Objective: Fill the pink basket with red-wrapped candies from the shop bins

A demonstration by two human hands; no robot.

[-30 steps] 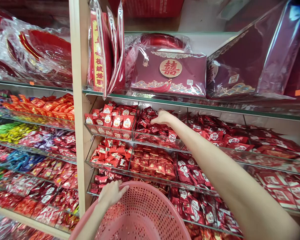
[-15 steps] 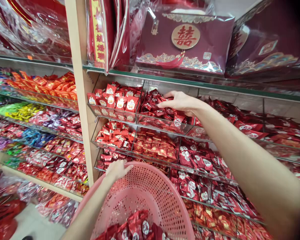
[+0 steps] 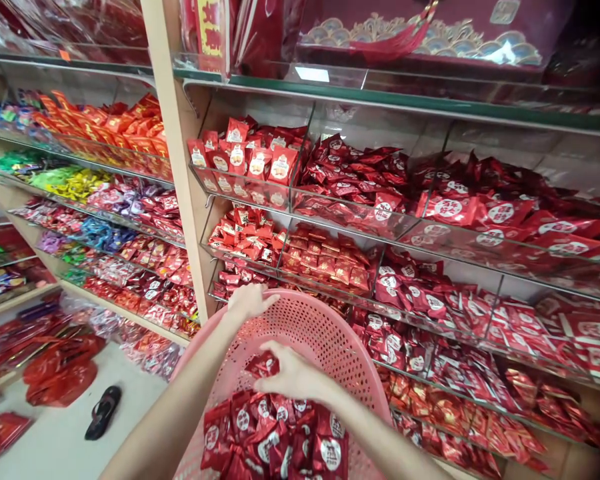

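My left hand (image 3: pixel 250 301) grips the far rim of a pink perforated plastic basket (image 3: pixel 365 353), with the thumb lying along the rim. Inside the basket is a heap of dark red candy packets (image 3: pixel 275 440) with round white labels. My right hand (image 3: pixel 295 373) is over the heap, thumb and fingers spread in a curve. One red packet (image 3: pixel 261 365) shows in the gap by these fingers, apart from the heap. Ahead, the upper shelf bin (image 3: pixel 350 207) holds similar dark red packets.
Clear-fronted shelves (image 3: pixel 460 240) of wrapped candy stand close beyond the basket, and a wooden upright (image 3: pixel 173 133) divides them. More candy shelves (image 3: pixel 105 150) run left. A dark sandal (image 3: pixel 103 412) and a red plastic bag (image 3: pixel 63 380) lie on the floor at left.
My right hand has moved from the upper shelf bin down into the basket, and a red packet now shows by its fingers. My left hand stays on the rim. The view has tilted down.
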